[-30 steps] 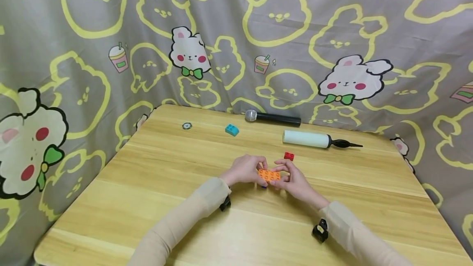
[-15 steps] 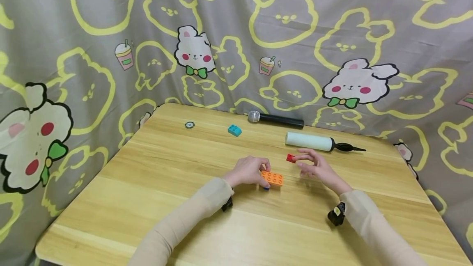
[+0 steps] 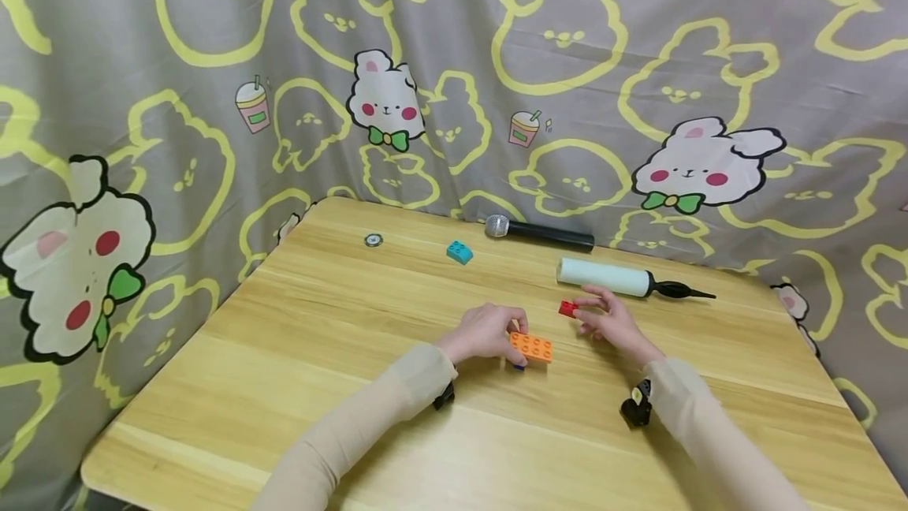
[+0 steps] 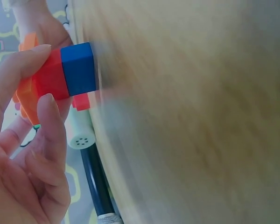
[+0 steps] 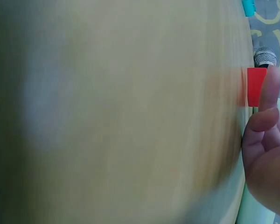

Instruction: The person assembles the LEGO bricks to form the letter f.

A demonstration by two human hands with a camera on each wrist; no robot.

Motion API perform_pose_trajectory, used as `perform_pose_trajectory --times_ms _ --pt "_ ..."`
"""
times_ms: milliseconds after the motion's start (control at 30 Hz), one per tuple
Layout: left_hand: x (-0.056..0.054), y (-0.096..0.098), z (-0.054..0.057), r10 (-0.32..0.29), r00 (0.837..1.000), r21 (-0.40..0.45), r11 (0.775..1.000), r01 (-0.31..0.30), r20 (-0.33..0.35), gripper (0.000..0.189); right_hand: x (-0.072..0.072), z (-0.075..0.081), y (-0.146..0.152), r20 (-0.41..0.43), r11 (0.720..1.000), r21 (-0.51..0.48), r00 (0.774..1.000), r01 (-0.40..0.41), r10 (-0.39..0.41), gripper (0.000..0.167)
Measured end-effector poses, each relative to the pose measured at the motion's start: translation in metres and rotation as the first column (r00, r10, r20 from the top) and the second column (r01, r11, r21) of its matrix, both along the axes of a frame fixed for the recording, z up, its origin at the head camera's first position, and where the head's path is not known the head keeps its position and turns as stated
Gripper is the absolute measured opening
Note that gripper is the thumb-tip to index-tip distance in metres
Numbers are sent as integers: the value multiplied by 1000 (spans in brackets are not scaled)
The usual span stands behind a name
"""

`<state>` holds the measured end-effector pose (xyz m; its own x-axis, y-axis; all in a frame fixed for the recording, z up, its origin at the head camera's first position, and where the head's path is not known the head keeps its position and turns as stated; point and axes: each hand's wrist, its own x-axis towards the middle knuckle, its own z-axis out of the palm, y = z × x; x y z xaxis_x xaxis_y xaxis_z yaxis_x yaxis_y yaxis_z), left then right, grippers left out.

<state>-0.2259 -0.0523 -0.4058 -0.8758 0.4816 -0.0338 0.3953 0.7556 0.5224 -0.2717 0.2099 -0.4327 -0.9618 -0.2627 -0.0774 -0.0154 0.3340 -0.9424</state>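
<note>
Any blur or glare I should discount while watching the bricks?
Head: mostly clear, pale glare on the near tabletop; left wrist: tabletop badly blurred, blue brick fairly crisp; right wrist: tabletop blurred, darkened at the left edge, loose red brick clearer.

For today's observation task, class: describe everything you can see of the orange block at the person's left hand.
The orange block is bright, rectangular and plastic-looking, with two rows of four round studs facing up. It lies roughly flat atop a stack, directly above a red block, with a blue block under that. The left hand holds the stack, its thumb across the orange side; the orange right end juts out past the fingers.
</note>
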Motion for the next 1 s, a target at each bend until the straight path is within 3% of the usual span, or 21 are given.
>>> perform_pose_trajectory --times_ms 133,400,700,833,1000 --pt "0 1 1 1 1000 3 1000 -1 -2 35 -2 0 -1 40 999 21 999 27 -28 67" --pt "-2 -4 5 18 1000 5 1000 -17 -7 36 -2 3 -2 88 999 44 996 4 -8 71" --pt "-2 -4 6 19 1000 17 1000 -19 7 35 -3 -1 -3 11 998 42 999 -50 50 77" --pt "-1 -2 4 20 999 25 999 -21 26 35 -7 -2 -3 -14 986 109 991 -128 131 83" --pt "0 0 2 14 999 25 1000 -15 29 35 -11 -3 -5 21 963 131 972 -234 234 84"
